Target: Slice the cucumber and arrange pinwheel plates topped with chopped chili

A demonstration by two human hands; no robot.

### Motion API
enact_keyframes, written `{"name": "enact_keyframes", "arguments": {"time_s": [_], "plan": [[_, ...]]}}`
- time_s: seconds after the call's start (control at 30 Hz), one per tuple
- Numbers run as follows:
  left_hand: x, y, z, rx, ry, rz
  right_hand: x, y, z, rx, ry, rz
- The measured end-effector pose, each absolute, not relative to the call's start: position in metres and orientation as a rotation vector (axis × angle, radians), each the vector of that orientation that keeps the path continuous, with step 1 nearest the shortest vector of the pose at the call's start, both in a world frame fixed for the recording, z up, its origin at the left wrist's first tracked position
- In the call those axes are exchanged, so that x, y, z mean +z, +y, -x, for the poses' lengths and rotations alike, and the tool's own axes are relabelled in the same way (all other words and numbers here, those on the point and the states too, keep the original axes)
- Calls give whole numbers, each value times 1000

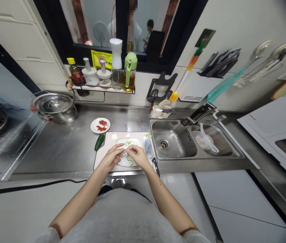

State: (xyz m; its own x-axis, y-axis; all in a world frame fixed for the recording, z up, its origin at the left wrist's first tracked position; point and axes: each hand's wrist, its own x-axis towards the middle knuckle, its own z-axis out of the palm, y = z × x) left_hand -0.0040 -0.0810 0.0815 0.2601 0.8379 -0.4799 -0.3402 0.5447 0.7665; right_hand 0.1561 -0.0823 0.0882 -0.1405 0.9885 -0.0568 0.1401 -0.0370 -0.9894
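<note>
My left hand (112, 157) hovers over the left half of a white plate (121, 162), palm turned inward, fingers loosely curved and apart. Close beside it, my right hand (137, 156) pinches thumb and fingers together; what they hold, if anything, is too small to make out. Thin cucumber slices (129, 142) lie on the plate, at its top and lower right, partly hidden by my hands. Under the plate is a pale cutting board (109, 136). A cleaver (148, 147) with a black handle rests along the board's right side, near a loose cucumber slice (148, 136).
A cucumber piece (99, 142) touches the board's left edge. Behind it stands a small plate (93, 127) of chopped red bits. A lidded steel pot (68, 113) is at left, a double sink (155, 135) at right. Above hangs a seasoning rack (94, 88) with bottles and jars.
</note>
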Motion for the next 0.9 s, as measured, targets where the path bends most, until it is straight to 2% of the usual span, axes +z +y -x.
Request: {"name": "enact_keyframes", "arguments": {"time_s": [0.17,0.63,0.9], "plan": [[81,-80,2,931,1055,-691,85,-82,-162,1319,-1370,1322],[44,-82,-7,1079,1160,-1113,62,-76,-171,1745,-1133,1540],[10,-88,-12,885,1419,-1247,33,-69,-181,1607,-1372,1658]]}}
